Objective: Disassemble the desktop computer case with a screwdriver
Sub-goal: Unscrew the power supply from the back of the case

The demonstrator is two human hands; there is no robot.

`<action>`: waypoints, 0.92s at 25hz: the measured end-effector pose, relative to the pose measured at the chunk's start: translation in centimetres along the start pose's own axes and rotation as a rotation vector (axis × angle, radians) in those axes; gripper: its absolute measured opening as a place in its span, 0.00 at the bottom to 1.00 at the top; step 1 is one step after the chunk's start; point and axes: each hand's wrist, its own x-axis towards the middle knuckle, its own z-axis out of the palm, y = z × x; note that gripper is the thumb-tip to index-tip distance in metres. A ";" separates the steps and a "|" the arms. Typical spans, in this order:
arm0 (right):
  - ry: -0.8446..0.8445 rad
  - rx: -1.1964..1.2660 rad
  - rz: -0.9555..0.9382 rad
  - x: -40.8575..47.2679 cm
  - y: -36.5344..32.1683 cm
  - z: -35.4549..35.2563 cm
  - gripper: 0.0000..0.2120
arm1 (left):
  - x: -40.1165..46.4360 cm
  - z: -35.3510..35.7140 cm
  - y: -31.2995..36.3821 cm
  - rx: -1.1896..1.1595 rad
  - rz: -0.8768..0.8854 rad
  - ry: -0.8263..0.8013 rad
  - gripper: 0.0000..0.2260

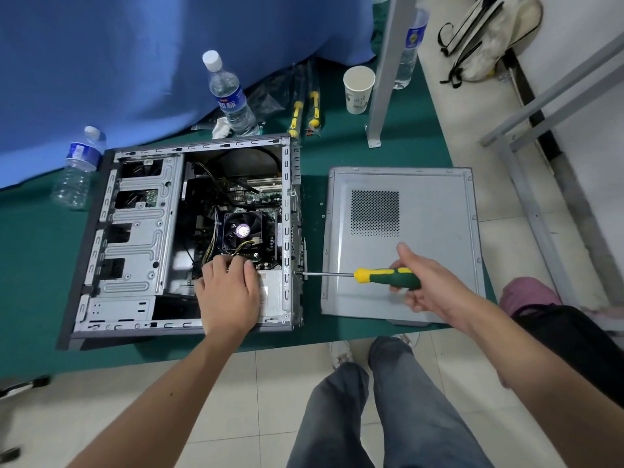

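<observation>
Gripping the screwdriver (388,278) in curled fingers, the right hand (423,285) is touching its tip to the computer case (135,238); the left hand (227,292) is resting inside, fingers curled over the cables.

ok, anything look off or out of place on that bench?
One thing: a water bottle lies on its side at the computer case's far left corner, while another bottle stands upright behind the case. The side panel lying flat beside the case fits the teardown. No spill or damage shows.
</observation>
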 end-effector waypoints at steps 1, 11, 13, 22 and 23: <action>0.022 -0.098 0.011 -0.1 0.0 0.0 0.21 | 0.0 0.0 0.0 -0.003 0.002 -0.003 0.14; 0.012 -0.171 0.015 -0.4 -0.6 0.0 0.20 | -0.2 -0.5 -0.1 0.001 0.062 -0.065 0.13; 0.028 -0.170 -0.058 -0.2 -0.7 0.0 0.13 | -0.1 -0.6 -0.2 0.009 0.064 -0.073 0.15; 0.052 -0.248 -0.082 0.1 -0.6 0.3 0.15 | -0.7 -1.4 0.5 -0.067 0.217 -0.116 0.17; 0.070 -0.147 -0.117 0.2 -0.4 0.2 0.09 | -0.9 -1.8 0.8 -0.107 0.289 -0.117 0.18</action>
